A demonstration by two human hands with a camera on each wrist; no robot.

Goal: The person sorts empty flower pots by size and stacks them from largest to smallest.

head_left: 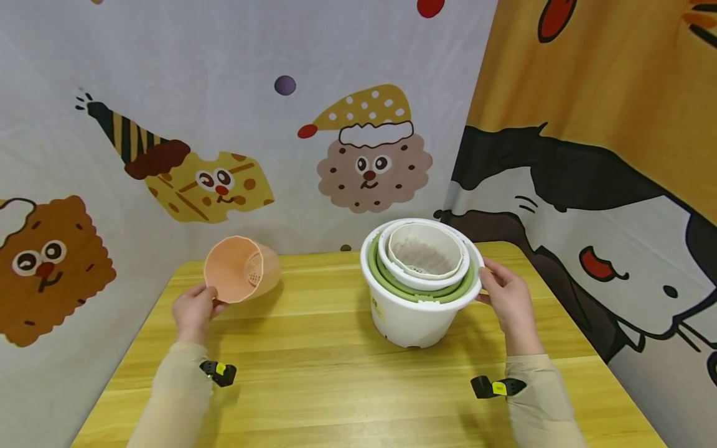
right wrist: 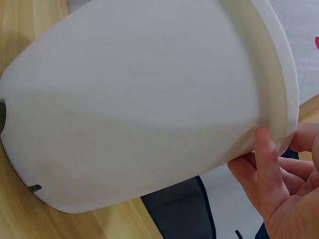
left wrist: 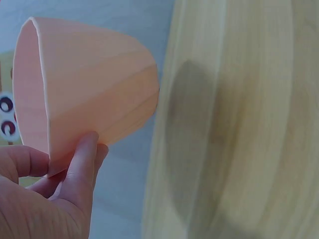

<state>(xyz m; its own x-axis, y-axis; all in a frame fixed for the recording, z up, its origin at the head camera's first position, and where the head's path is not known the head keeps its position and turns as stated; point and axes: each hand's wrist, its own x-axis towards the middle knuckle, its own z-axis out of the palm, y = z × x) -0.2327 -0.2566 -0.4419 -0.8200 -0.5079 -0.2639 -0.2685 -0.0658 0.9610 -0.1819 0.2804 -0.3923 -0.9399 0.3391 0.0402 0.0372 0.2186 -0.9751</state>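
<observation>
A peach-coloured flowerpot [head_left: 271, 269] with a perforated base is tilted, its mouth turned toward the head camera. My left hand [head_left: 193, 311] pinches its rim, thumb on the inner side and fingers along the outer wall in the left wrist view; the pot's shadow falls on the wood beside it. On the right stands a large white flowerpot [head_left: 411, 323], holding a green pot [head_left: 386, 280], a smaller white pot [head_left: 426, 284] and a cream pot [head_left: 428, 249] nested inside one another. My right hand [head_left: 508, 298] grips the large pot's rim, fingers beneath the lip in the right wrist view.
The wooden table [head_left: 313, 386] reaches back to a pale cloth [head_left: 224, 81] printed with cartoon figures. An orange cartoon cloth [head_left: 616, 81] hangs along the right side. Each wrist carries a small black camera, the left camera [head_left: 224, 373] and the right camera [head_left: 487, 387].
</observation>
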